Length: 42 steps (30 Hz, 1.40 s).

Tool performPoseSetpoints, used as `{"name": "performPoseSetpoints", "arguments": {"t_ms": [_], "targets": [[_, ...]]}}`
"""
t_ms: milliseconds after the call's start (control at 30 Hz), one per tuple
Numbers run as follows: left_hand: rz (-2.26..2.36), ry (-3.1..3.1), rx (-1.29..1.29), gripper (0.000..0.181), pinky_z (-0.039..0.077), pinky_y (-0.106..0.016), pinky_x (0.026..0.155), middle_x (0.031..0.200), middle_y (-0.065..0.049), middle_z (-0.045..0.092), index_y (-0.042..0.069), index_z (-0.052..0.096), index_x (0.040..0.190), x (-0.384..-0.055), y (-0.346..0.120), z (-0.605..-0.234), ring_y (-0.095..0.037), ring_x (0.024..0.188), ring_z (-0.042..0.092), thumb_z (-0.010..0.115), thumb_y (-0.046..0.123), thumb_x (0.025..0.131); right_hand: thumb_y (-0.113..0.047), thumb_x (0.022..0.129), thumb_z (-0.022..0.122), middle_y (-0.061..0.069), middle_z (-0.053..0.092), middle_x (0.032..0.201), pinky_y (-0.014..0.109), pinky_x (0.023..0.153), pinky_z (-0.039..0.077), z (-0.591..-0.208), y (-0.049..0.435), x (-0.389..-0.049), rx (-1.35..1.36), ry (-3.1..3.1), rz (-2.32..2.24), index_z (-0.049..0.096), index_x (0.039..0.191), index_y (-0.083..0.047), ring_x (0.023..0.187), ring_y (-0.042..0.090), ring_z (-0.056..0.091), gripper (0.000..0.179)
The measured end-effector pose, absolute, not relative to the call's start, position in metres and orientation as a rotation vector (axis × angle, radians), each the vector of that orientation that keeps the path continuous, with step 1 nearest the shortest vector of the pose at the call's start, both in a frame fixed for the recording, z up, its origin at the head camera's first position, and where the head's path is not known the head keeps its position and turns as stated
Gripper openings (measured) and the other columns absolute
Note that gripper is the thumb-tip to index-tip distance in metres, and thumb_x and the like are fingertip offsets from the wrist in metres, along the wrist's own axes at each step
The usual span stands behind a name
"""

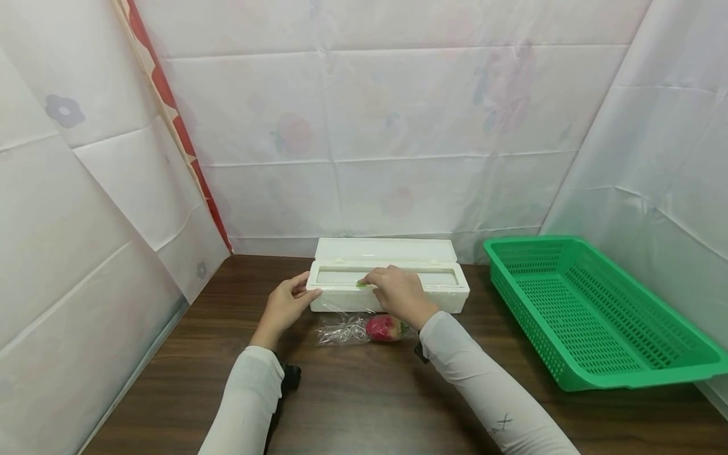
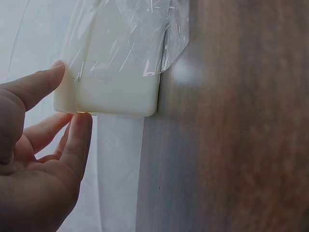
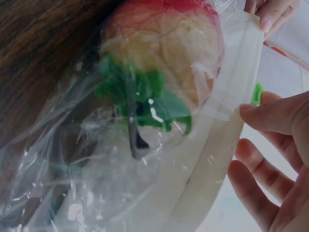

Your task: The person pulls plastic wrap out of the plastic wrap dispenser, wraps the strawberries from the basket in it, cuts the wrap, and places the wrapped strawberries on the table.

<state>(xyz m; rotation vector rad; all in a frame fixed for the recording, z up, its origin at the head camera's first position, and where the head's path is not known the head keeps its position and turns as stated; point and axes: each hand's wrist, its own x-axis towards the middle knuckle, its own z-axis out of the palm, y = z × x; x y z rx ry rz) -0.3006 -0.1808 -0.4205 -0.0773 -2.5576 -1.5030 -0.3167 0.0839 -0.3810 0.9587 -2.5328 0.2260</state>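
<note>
A long white cling film dispenser (image 1: 344, 304) stands on the table with its lid (image 1: 387, 248) tipped open at the back. My left hand (image 1: 284, 309) holds its left end, thumb at the front edge and fingertips against the end face. With thumb and index finger, my right hand (image 1: 398, 294) pinches a small green slide cutter (image 3: 258, 93) on the dispenser's front edge; the other fingers are spread. Clear film (image 1: 344, 330) hangs from the front onto the table. A red and yellowish toy fruit (image 1: 382, 328) with green leaves lies in the film, partly behind my right wrist in the head view.
A green perforated plastic basket (image 1: 580, 378) stands on the right of the dark wooden table (image 1: 364, 404). White patterned sheets (image 1: 398, 126) form walls at the back and both sides, the back one close behind the dispenser.
</note>
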Motion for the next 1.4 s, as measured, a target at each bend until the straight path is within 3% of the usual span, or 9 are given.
{"name": "performPoseSetpoints", "arguments": {"t_ms": [367, 700, 800, 933, 1067, 1400], "targets": [[-1.487, -2.554, -0.087, 0.063, 0.053, -0.043, 0.093, 0.127, -0.022, 0.062, -0.001, 0.050, 0.146, -0.301, -0.181, -0.421, -0.032, 0.114, 0.062, 0.075, 0.022, 0.093, -0.005, 0.088, 0.069, -0.011, 0.072, 0.113, 0.023, 0.045, 0.038, -0.379, 0.083, -0.316, 1.013, -2.488, 0.178, 0.074, 0.117, -0.031, 0.085, 0.014, 0.066, 0.039], [-1.494, -2.558, -0.074, 0.063, 0.053, -0.042, 0.094, 0.127, -0.020, 0.063, 0.001, 0.050, 0.146, -0.302, -0.181, -0.422, -0.030, 0.114, 0.062, 0.076, 0.025, 0.092, -0.017, 0.091, 0.070, -0.006, 0.072, 0.112, 0.023, 0.041, 0.036, -0.372, 0.085, -0.316, 0.978, -2.610, 0.231, 0.071, 0.124, -0.028, 0.075, 0.011, 0.062, 0.035], [-1.491, -2.555, -0.066, 0.064, 0.053, -0.043, 0.094, 0.127, -0.020, 0.063, 0.002, 0.051, 0.146, -0.302, -0.182, -0.423, -0.030, 0.114, 0.062, 0.076, 0.025, 0.092, -0.019, 0.092, 0.070, -0.005, 0.071, 0.111, 0.024, 0.046, 0.042, -0.368, 0.084, -0.316, 0.967, -2.642, 0.273, 0.071, 0.124, -0.025, 0.079, 0.011, 0.063, 0.032], [-1.489, -2.552, -0.071, 0.063, 0.053, -0.043, 0.094, 0.127, -0.019, 0.063, 0.002, 0.051, 0.145, -0.302, -0.182, -0.423, -0.030, 0.113, 0.062, 0.076, 0.025, 0.092, -0.016, 0.093, 0.070, 0.000, 0.072, 0.106, 0.029, 0.062, 0.054, -0.367, 0.080, -0.315, 0.987, -2.623, 0.370, 0.072, 0.120, -0.018, 0.089, 0.015, 0.067, 0.027], [-1.494, -2.549, -0.075, 0.063, 0.053, -0.043, 0.094, 0.127, -0.020, 0.063, 0.002, 0.052, 0.145, -0.302, -0.182, -0.424, -0.031, 0.113, 0.062, 0.076, 0.025, 0.092, -0.013, 0.093, 0.072, 0.003, 0.070, 0.099, 0.031, 0.076, 0.055, -0.368, 0.074, -0.313, 0.997, -2.619, 0.471, 0.072, 0.114, -0.012, 0.090, 0.017, 0.066, 0.021], [-1.500, -2.548, -0.066, 0.064, 0.052, -0.044, 0.095, 0.128, -0.020, 0.062, 0.001, 0.051, 0.145, -0.302, -0.182, -0.423, -0.031, 0.114, 0.062, 0.077, 0.025, 0.092, -0.016, 0.093, 0.074, 0.002, 0.065, 0.092, 0.027, 0.071, 0.053, -0.378, 0.067, -0.312, 0.938, -2.615, 0.554, 0.072, 0.109, -0.008, 0.082, 0.014, 0.062, 0.018]]}}
